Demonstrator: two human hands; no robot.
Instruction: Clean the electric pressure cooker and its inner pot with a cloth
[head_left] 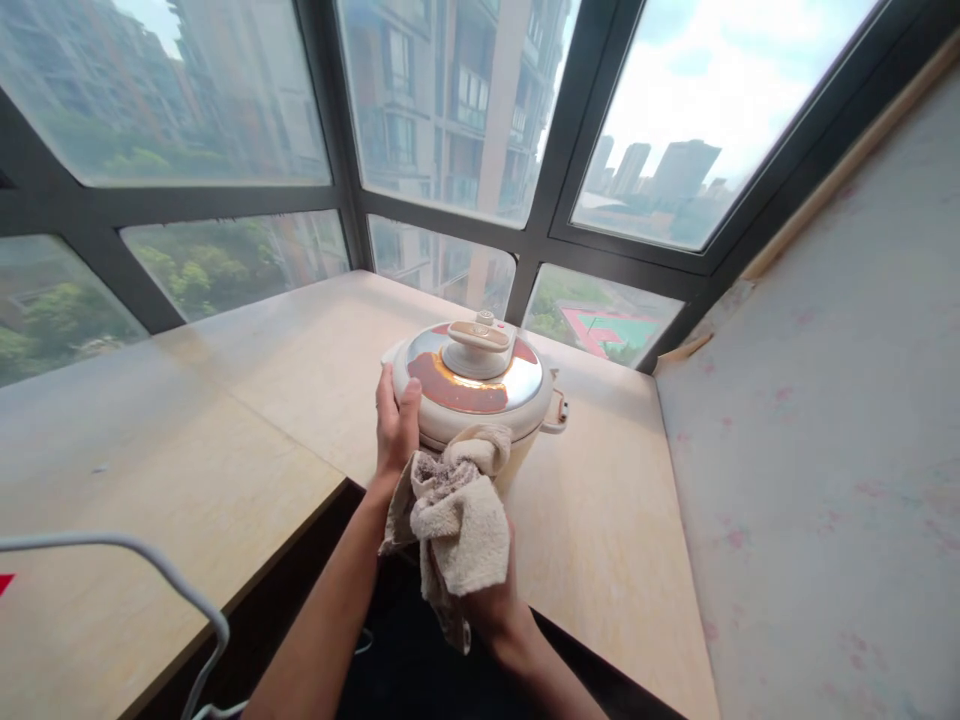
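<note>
A cream electric pressure cooker [480,395] with a shiny silver and brown lid stands upright on the wooden ledge. On top of its lid sits a beige handle [478,337] with a small valve. My left hand [396,420] grips the cooker's left side, thumb up by the lid's rim. A bunched beige towel [465,520] with dark stains is in my right hand [491,590], against the cooker's front. The towel covers most of that hand's fingers. At the cooker's right side, a bracket [559,410] juts out.
The pale wooden ledge [247,400] runs along dark-framed windows [450,100]. A papered wall [817,450] bounds it on the right. A white cable [142,548] loops across the lower left, over the ledge's front edge.
</note>
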